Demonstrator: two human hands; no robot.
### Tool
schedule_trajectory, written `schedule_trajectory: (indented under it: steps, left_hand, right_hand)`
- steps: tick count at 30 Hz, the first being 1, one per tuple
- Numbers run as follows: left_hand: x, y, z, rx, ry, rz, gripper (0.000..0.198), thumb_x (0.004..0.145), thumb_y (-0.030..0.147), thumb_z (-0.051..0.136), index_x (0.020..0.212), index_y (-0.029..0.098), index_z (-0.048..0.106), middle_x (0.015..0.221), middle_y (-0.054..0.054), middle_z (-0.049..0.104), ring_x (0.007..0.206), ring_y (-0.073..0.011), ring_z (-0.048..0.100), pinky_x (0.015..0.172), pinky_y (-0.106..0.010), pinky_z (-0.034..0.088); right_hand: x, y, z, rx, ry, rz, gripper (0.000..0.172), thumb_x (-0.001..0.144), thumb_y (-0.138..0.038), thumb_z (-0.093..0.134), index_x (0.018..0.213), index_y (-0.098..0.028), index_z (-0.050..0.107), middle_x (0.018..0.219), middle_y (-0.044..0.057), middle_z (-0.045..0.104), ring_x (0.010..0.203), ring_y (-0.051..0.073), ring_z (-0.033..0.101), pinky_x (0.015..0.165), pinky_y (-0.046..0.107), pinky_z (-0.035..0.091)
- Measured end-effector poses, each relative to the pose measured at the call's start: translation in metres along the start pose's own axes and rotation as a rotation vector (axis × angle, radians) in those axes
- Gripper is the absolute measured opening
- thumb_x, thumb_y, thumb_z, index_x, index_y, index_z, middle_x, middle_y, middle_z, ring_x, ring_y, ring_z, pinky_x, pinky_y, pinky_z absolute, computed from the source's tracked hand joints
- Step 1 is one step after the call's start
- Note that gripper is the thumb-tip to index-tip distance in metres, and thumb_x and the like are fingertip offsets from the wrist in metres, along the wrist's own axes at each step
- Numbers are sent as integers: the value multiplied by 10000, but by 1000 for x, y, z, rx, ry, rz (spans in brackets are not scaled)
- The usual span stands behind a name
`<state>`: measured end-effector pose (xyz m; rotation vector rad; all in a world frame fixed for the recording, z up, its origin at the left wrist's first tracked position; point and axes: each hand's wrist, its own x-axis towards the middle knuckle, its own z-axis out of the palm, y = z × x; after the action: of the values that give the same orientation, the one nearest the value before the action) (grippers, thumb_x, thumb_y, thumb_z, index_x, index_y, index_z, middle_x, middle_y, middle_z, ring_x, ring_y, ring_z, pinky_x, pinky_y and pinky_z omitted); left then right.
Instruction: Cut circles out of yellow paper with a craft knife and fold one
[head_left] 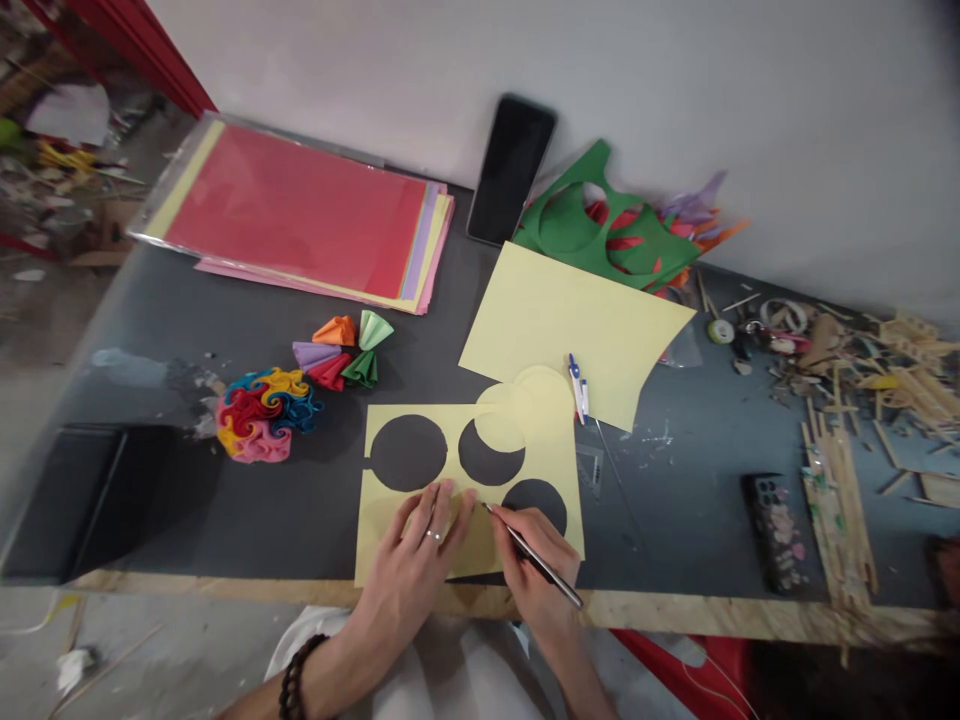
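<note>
A yellow paper sheet (373, 535) with several round holes lies at the table's front edge. My left hand (416, 545) rests on it, fingers stretched out and pressing it down. In my right hand (538, 570) is a slim silver craft knife (551, 576), held like a pen. Its tip meets the sheet just right of my left fingertips, beside the lower right hole. Pale yellow paper discs (541, 393) overlap the sheet's upper edge. Behind them lies another yellow sheet (562, 310), with a blue and white drawing compass (578, 388) on its lower edge.
A phone (513, 165) leans on the wall beside green paper scraps (570, 215). Coloured sheets in a plastic sleeve (300, 215), folded paper cones (327, 355) and a curled paper piece (262, 415) lie left. Wooden sticks (836, 500) and a black remote-like object (776, 530) are right.
</note>
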<state>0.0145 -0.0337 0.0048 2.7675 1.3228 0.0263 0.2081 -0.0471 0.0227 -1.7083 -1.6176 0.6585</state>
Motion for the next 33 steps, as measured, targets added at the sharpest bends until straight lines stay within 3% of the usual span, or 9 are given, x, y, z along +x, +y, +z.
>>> schedule_trajectory:
  steps: [9,15,20,25,30,33]
  left_hand:
    - [1,6,-10,77,-17,-4,858,943,138,539,1701,214,144,1569,-183,574,1448,-275,568,1165,-437,534]
    - [4,4,-12,113,-10,8,810,919,136,575,1673,211,289,1550,-177,600,1391,-283,624,1131,-422,566]
    - [3,3,-4,96,45,4,794,869,190,640,1626,258,409,1524,-163,623,1353,-285,648,1074,-433,604]
    - [1,2,-5,87,28,22,879,820,202,709,1634,291,389,1538,-174,607,1385,-306,625,1079,-452,603]
    - [-2,1,-3,33,-4,10,918,830,228,739,1646,366,341,1594,-155,556,1421,-310,595,1079,-468,598]
    - [-2,1,1,4,5,-9,917,837,223,735,1643,397,334,1589,-134,567,1403,-297,604,1075,-461,594]
  right_hand:
    - [-15,-5,7,-39,71,36,263,966,-150,596,1107,-328,728,818,24,756,688,201,746,621,321,634]
    - [-23,5,14,-60,107,6,295,947,-141,603,1130,-343,715,782,7,738,641,201,725,581,325,627]
    - [-28,12,18,-173,160,-135,280,916,-68,647,1108,-261,712,753,-4,740,627,161,713,610,270,622]
    - [-29,9,17,-251,122,-204,242,916,-33,626,1079,-194,706,746,10,748,616,142,705,605,252,597]
    - [-32,5,19,-393,203,-299,238,880,-36,639,1048,-192,704,656,-17,724,551,150,705,533,265,554]
    - [-36,4,21,-441,181,-313,260,876,-45,629,1072,-199,701,652,-17,729,549,157,715,490,278,527]
